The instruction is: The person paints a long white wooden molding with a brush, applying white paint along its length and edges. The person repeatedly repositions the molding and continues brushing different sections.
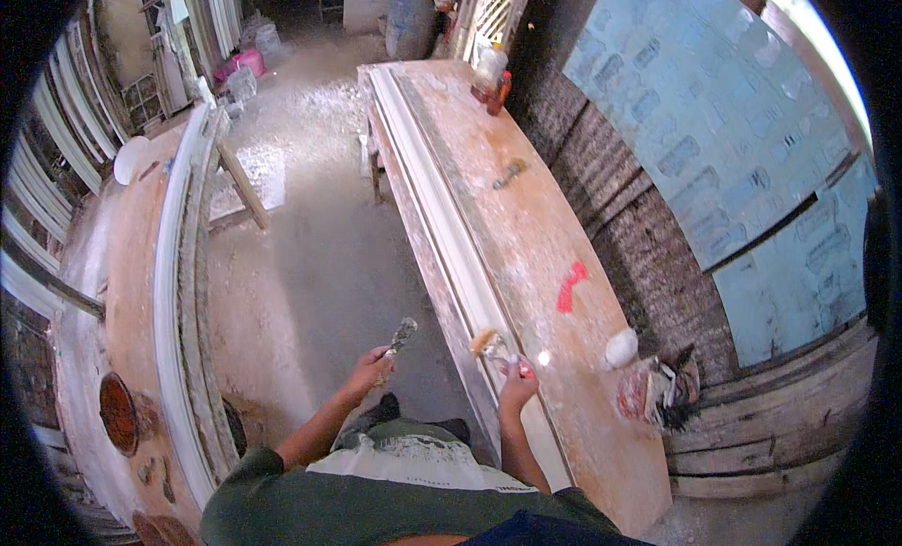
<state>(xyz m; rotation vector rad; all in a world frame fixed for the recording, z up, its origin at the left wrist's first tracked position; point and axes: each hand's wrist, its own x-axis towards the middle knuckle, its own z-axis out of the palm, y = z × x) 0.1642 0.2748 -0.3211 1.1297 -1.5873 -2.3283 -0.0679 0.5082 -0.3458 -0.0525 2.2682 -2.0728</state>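
Observation:
My right hand (519, 384) is closed around a paintbrush (486, 343) with tan bristles and a reddish handle. Its bristles are at a long white moulding (460, 255) that runs the length of the right-hand bench; whether they touch it I cannot tell. In my left hand (374, 366), over the gap between the benches, is a short stick-like tool (403, 333) crusted in grey-white material. Its exact kind is not clear. To the right of the moulding, a red cloth strip (570, 287) and a small brush-like tool (510, 174) lie on the dusty bench top (554, 358).
Bottles (490, 76) stand at the bench's far end; a white lump (620, 348) and a plastic bag (639, 392) lie by its right edge. The left bench holds another long white moulding (169, 292) and a round bowl of reddish-brown material (117, 414). A blue barrel (410, 22) stands far off.

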